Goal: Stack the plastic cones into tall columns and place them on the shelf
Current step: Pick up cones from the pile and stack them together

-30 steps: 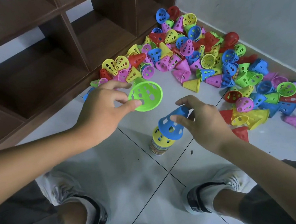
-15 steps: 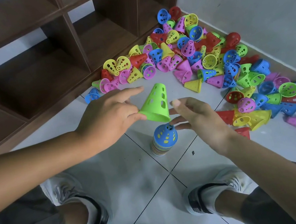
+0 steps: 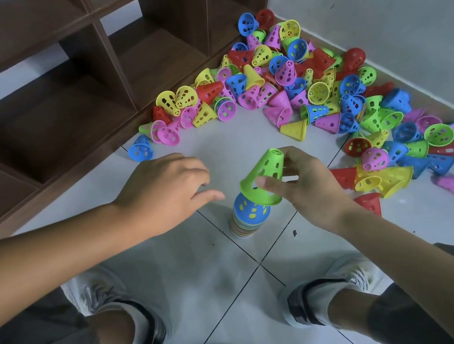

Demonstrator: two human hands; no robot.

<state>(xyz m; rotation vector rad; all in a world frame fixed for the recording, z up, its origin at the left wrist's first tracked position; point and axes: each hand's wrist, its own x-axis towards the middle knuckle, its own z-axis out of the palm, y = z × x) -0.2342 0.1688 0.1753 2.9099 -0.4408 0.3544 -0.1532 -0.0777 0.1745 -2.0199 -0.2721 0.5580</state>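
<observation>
Stacking step — green cone (image 3: 265,178) pinched in right hand (image 3: 308,189), tilted over blue-topped column (image 3: 248,215). Left hand (image 3: 161,196) empty, fingers loose. Next — level, seat squarely.

2 hands show: the left hand (image 3: 161,195) and the right hand (image 3: 307,186). 1 green cone (image 3: 265,178) sits tilted above 1 stack (image 3: 248,215) topped by 1 blue cone (image 3: 250,208). 1 loose pile of cones (image 3: 311,94) holds too many to count. 1 shelf (image 3: 60,87) stands behind; 2 shoes (image 3: 113,303) below.
</observation>
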